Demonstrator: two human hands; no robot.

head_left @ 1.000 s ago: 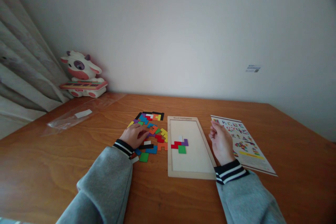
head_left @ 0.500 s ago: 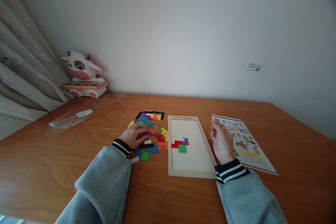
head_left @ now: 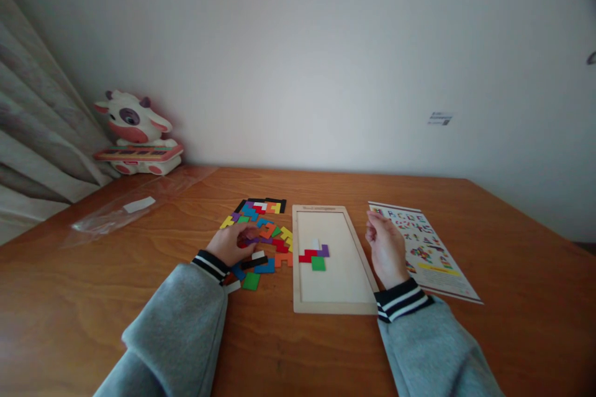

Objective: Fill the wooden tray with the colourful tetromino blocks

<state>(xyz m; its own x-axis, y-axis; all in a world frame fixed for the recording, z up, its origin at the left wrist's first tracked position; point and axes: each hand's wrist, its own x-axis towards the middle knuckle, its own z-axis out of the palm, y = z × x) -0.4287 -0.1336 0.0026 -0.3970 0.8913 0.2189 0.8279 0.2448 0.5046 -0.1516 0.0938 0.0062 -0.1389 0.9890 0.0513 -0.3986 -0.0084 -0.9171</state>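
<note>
My left hand (head_left: 229, 243) is over a spread of coloured puzzle pieces (head_left: 250, 281), with thumb and forefinger curved and apart around a few purple and orange ones. No piece is clearly gripped there. A shallow wooden tray (head_left: 335, 291) lies to the right of the pieces. Inside it, a red piece (head_left: 308, 256), a purple piece (head_left: 325, 251), a green square (head_left: 318, 263) and a white piece (head_left: 316, 244) sit together near the left side. My right hand (head_left: 387, 247) is closed between the tray's right edge and a printed sheet (head_left: 447, 282); whatever its fingers hold is hidden.
A cow-shaped toy keyboard (head_left: 139, 136) stands at the back left by the curtain (head_left: 37, 118). In front of it lies a clear plastic bag (head_left: 107, 217) with a white label. The wooden table (head_left: 279, 353) meets the wall behind.
The whole view has shifted slightly, so things appear further left. My left hand's fingers have curved more, with a wider gap between thumb and forefinger. My right hand keeps its closed pose.
</note>
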